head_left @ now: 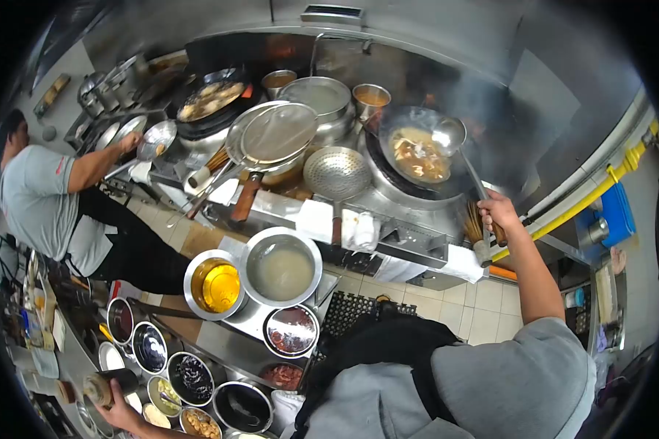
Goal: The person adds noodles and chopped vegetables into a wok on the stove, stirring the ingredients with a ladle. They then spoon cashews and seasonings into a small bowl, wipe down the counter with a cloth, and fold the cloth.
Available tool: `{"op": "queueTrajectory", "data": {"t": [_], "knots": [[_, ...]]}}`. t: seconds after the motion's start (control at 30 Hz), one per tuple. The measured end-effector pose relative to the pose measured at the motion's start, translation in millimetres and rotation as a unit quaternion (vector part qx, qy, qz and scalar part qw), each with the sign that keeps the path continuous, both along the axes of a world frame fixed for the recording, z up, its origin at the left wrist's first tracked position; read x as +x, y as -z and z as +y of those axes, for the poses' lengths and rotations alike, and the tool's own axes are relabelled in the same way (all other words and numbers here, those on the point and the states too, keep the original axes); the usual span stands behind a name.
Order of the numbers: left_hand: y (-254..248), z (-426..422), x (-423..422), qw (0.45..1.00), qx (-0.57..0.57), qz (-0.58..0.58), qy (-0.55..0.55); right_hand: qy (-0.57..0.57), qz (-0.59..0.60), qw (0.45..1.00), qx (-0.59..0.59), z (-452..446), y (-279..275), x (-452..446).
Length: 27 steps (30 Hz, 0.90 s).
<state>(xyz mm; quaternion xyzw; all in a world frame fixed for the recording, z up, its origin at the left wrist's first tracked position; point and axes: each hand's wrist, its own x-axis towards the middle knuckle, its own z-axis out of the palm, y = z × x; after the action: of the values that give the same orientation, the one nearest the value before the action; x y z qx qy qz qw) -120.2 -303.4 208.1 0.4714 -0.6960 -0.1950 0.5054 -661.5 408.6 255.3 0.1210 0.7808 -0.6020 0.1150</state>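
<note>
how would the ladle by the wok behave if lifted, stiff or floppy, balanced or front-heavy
The ladle is likely stiff, judging by its straight metal shaft. It would probably feel front-heavy, with its wide round cup at the end of that long shaft.

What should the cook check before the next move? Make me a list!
1. Right hand grips the long silver metal ladle: ok.
2. Ladle bowl is over the round dark metal wok: ok.
3. Left hand is free: not ok, it holds a dark cylindrical container.
4. What's inside that container: cannot tell.
5. The brown, wet-looking food is cooked through: cannot tell.
6. Co-worker in grey shirt is clear of the ladle: ok.
</note>
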Motion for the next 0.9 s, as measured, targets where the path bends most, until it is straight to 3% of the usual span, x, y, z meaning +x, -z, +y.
{"op": "queueTrajectory", "data": {"t": [0.03,0.07,0.1,0.17,0.23,0.27,0.33,0.37,0.4,0.43,0.47,0.5,0.53,0.57,0.6,0.63,0.67,0.73,0.77,0.9], "knots": [[-22.3,32.0,-18.5,0.989,0.008,0.128,0.070,-0.001,-0.021,0.996,-0.082,8.4,1.0,-5.7],[-19.1,38.0,-10.8,0.988,0.037,0.117,0.094,0.011,-0.041,0.996,-0.073,14.2,-2.0,-3.9],[-44.9,88.2,-97.9,0.889,-0.023,0.284,0.358,0.012,-0.050,0.993,-0.102,26.0,5.3,-12.7],[-22.5,117.7,-99.9,0.854,0.152,0.270,0.419,-0.034,-0.016,0.997,0.064,49.1,27.0,-14.4],[-15.1,176.3,-210.3,0.824,0.195,0.244,0.472,-0.047,0.232,0.937,0.256,65.0,90.7,-67.8],[-19.5,202.0,-208.6,0.785,0.257,0.238,0.511,-0.041,0.163,0.946,0.279,68.6,122.7,-67.0],[-24.8,262.2,-330.4,0.816,0.205,0.152,0.519,-0.026,0.119,0.972,0.202,72.7,125.1,-107.5],[-29.6,288.8,-328.0,0.762,0.278,0.168,0.560,-0.050,0.069,0.980,0.178,74.8,107.5,-77.5],[-34.1,315.9,-406.7,0.783,0.235,0.084,0.569,-0.067,0.022,0.996,0.047,74.2,86.9,-93.6],[-27.8,330.5,-446.3,0.746,0.253,0.053,0.613,-0.090,-0.052,0.992,-0.065,83.0,73.7,-85.4],[-42.7,365.3,-487.1,0.743,0.219,0.009,0.632,-0.154,0.064,0.985,0.042,100.8,73.7,-76.2],[-45.6,394.9,-509.2,0.734,0.211,-0.038,0.645,-0.155,0.054,0.985,0.054,110.1,69.2,-72.2],[-42.6,412.2,-547.1,0.736,0.155,-0.155,0.641,-0.153,0.292,0.930,0.165,121.1,89.7,-66.0],[-37.6,428.5,-593.1,0.730,0.079,-0.271,0.622,-0.155,0.405,0.876,0.209,129.4,84.3,-61.7],[-11.8,431.4,-611.4,0.729,0.067,-0.271,0.625,-0.137,0.512,0.807,0.259,137.3,80.7,-57.6],[2.0,435.7,-629.6,0.731,0.045,-0.269,0.626,-0.156,0.261,0.947,0.107,134.5,22.8,-35.6],[-11.7,457.5,-648.8,0.715,0.024,-0.323,0.619,-0.158,-0.015,0.985,-0.067,140.1,-8.1,-28.7],[-21.7,492.8,-669.9,0.705,0.001,-0.404,0.583,-0.165,-0.035,0.981,-0.097,149.7,-22.1,-23.1],[-24.3,511.3,-689.0,0.724,-0.042,-0.412,0.551,-0.167,-0.046,0.975,-0.140,157.5,-19.7,-26.0],[-29.3,534.1,-705.2,0.711,-0.038,-0.447,0.541,-0.156,-0.084,0.962,-0.208,174.0,-21.9,-29.4]]}}
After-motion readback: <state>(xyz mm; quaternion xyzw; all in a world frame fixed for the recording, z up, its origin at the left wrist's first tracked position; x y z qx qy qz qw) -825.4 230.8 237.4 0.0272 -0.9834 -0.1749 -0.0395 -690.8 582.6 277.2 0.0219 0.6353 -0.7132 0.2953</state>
